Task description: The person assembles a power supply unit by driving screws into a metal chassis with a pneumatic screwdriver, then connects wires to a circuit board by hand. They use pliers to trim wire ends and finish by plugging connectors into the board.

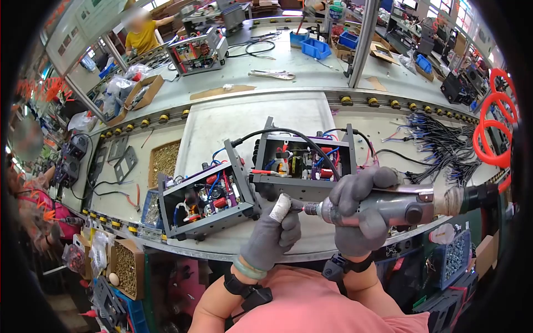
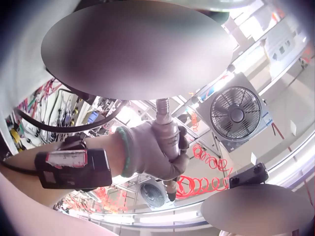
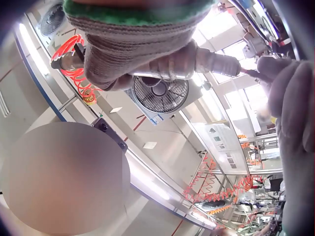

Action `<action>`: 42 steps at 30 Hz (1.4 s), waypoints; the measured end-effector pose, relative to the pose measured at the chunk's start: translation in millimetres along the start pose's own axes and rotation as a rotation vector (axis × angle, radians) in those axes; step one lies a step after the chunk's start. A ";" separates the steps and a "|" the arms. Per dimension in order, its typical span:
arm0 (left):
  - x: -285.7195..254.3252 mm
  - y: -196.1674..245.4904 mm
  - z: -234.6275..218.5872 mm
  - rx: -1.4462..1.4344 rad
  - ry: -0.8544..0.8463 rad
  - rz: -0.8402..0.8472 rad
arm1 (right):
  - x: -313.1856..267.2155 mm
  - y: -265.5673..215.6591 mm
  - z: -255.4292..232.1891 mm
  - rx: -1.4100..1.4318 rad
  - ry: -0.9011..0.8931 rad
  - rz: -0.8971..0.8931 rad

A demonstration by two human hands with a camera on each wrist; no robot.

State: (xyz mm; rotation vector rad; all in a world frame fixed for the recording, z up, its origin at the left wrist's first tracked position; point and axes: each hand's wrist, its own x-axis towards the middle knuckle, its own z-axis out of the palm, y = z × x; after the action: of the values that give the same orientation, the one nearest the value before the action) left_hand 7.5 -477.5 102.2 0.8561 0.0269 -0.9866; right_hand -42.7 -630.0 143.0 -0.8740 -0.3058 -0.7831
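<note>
My right hand (image 1: pixel 358 213), in a grey glove, grips a metal air screwdriver (image 1: pixel 405 208) that lies level and points left. Its bit (image 3: pixel 252 73) reaches the gloved left hand (image 1: pixel 271 236), whose thumb and curled fingers pinch around the bit's tip. White tape wraps one left fingertip (image 1: pixel 281 207). What sits at the very tip is hidden by the fingers. Just beyond the hands stands an open grey metal chassis (image 1: pixel 311 191) with wires and circuit parts. A second such chassis (image 1: pixel 233 215) sits tilted to its left. In the left wrist view, a large blur covers the near part.
A black cable (image 1: pixel 288 131) arches over the chassis. Bundled black leads (image 1: pixel 444 139) lie at right, near a coiled red air hose (image 1: pixel 494 130). A tray of small brass-coloured parts (image 1: pixel 165 161) and grey panels (image 1: pixel 123 164) are at left. Rollers (image 1: pixel 372 102) line the bench behind.
</note>
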 end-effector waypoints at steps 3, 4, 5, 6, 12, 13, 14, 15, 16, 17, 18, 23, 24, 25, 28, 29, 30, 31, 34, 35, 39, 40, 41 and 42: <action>11.1 -11.7 -9.1 -0.100 -0.065 0.043 | 11.3 7.0 -15.8 0.055 -0.258 -0.039; 14.3 -15.4 -10.0 -0.139 -0.099 0.096 | 16.2 8.6 -16.4 0.088 -0.429 -0.096; 14.0 -15.9 -3.6 -0.113 -0.008 0.177 | 7.6 5.6 -6.5 0.008 -0.269 -0.130; 18.6 -17.3 -1.0 -0.099 -0.017 0.174 | 2.1 7.2 5.3 0.007 -0.265 -0.146; 24.2 -8.7 16.0 0.127 0.222 0.427 | 4.3 7.6 24.9 -0.111 0.432 -0.147; 19.5 -0.2 12.9 0.255 0.086 0.355 | 7.8 4.8 20.7 -0.101 0.397 -0.117; 19.9 8.3 3.6 0.257 0.082 0.358 | 11.1 0.8 16.9 -0.100 0.396 -0.122; 24.2 16.3 -8.4 0.237 0.057 0.244 | 14.7 -4.1 13.1 -0.102 0.402 -0.130; 28.1 22.9 -15.4 0.213 0.031 0.131 | 18.8 -9.6 8.9 -0.105 0.405 -0.136; 34.3 33.0 -13.6 0.586 0.250 0.284 | 23.1 -15.2 4.9 -0.167 0.360 -0.171; 48.8 36.2 -16.2 0.856 0.236 0.680 | 25.9 -13.9 2.0 -0.171 0.356 -0.171; 86.9 78.8 -6.5 1.966 0.317 0.674 | 29.3 6.9 -17.1 -0.096 0.326 -0.171; 92.8 77.4 -8.8 1.967 0.316 0.679 | 33.2 14.3 -24.4 -0.103 0.281 -0.168; 98.3 74.9 -10.6 1.941 0.234 0.771 | 36.6 16.6 -26.8 -0.034 0.272 -0.078; 101.1 68.6 -6.2 1.961 0.122 0.823 | 59.5 36.9 -40.2 -0.098 0.322 -0.038; 100.2 69.8 -5.8 1.959 0.072 0.746 | 67.6 41.2 -44.9 -0.110 0.342 0.001; 99.0 71.7 -5.2 1.956 0.025 0.668 | 73.1 48.7 -55.5 -0.152 0.323 0.027; 97.6 76.0 -2.1 1.954 0.024 0.667 | 79.1 49.5 -59.5 -0.169 0.307 0.107; 99.6 94.7 13.5 2.038 0.016 0.291 | 82.9 56.1 -55.5 -0.201 0.304 0.138; 102.7 98.4 19.2 2.085 0.043 0.175 | 83.5 59.4 -53.0 -0.216 0.317 0.085; 125.3 97.9 16.3 2.066 0.004 0.097 | 83.8 69.4 -56.5 -0.249 0.323 0.098; 129.2 96.8 17.1 2.066 0.003 0.093 | 84.7 73.6 -58.4 -0.298 0.311 0.060; 132.6 95.5 18.3 2.115 -0.022 0.086 | 85.7 76.6 -59.8 -0.346 0.298 0.022; 135.4 94.9 18.1 2.165 -0.047 0.079 | 86.5 78.0 -60.9 -0.346 0.299 0.023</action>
State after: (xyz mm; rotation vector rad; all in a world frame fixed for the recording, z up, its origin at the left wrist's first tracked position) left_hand 149.7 -561.7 121.4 2.7012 -1.3128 -0.6390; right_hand 69.2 -689.1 107.4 -1.0645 0.1082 -0.9478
